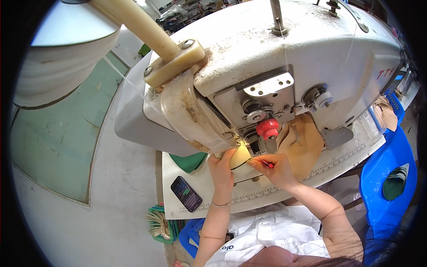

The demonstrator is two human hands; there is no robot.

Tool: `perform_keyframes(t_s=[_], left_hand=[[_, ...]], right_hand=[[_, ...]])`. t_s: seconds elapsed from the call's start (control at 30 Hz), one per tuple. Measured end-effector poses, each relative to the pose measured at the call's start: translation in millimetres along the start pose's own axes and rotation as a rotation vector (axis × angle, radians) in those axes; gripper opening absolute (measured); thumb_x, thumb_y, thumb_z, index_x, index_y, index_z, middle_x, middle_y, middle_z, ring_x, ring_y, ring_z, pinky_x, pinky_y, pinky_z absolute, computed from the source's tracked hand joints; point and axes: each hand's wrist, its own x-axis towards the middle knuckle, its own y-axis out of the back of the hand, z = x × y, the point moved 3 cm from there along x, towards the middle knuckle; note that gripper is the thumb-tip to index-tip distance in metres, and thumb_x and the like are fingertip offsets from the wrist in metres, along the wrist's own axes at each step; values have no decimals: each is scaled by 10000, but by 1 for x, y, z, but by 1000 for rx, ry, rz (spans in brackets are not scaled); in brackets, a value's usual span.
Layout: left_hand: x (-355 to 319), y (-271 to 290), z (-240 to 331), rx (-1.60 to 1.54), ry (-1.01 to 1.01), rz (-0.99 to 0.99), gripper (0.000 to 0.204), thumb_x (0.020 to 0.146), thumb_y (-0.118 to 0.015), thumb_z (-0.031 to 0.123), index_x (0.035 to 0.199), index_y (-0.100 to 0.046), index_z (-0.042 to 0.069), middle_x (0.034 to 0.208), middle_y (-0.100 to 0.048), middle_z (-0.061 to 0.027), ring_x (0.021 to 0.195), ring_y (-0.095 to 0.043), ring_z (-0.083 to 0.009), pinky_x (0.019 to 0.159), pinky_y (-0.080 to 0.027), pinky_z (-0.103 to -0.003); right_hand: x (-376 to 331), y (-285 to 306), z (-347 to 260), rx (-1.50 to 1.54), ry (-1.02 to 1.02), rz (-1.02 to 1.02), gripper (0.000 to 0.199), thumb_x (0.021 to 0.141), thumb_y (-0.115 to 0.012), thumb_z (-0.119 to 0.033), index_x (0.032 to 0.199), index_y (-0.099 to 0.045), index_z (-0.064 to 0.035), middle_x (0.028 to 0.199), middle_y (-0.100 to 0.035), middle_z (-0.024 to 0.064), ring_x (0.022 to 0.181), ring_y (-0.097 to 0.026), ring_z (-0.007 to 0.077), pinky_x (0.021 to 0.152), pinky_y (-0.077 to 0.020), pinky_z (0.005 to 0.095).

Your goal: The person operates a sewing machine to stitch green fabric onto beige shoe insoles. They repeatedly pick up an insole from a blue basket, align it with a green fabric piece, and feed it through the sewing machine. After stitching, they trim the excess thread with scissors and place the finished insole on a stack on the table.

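My left hand (221, 171) is closed on the left edge of a pale, curved piece of material (240, 156) with a dark lower edge. The piece stands under the needle area of a large white sewing machine (249, 49), lit yellow by a lamp. My right hand (278, 171) pinches at the right end of the dark edge. A small red tool (268, 164) lies in its fingers; its tip is too small to make out. Just above that hand is a red knob (267, 128) on the machine head.
Tan pieces (307, 144) lie on the machine table right of the hands. A phone (186, 193) and a dark green piece (189, 163) lie on the left. A blue chair (378, 178) stands at right, and a basket of strips (160, 224) sits below the table at left.
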Motion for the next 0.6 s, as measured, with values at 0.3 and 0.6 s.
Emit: perform_keyframes(t_s=[0.3,0.6], left_hand=[[32,14,-5,-15,52,-48,139,787,-584,-31,924,-609,-26,863,-640,-76,755,-620,-142,677,-501,-263],[99,81,40,175,-30,-64,163,832,-545,-2,987,-592,-22,960,-631,-80,858,-604,-158,755,-495,-297]], right_hand=[[3,-17,3,45,14,40,199,872,-665,-185,906,-686,10,567,-428,-47,557,-329,27,469,-279,225],[28,44,66,248,-193,-169,291,927,-560,-332,1039,-600,-66,644,-491,-63,518,-357,33,473,-273,210]])
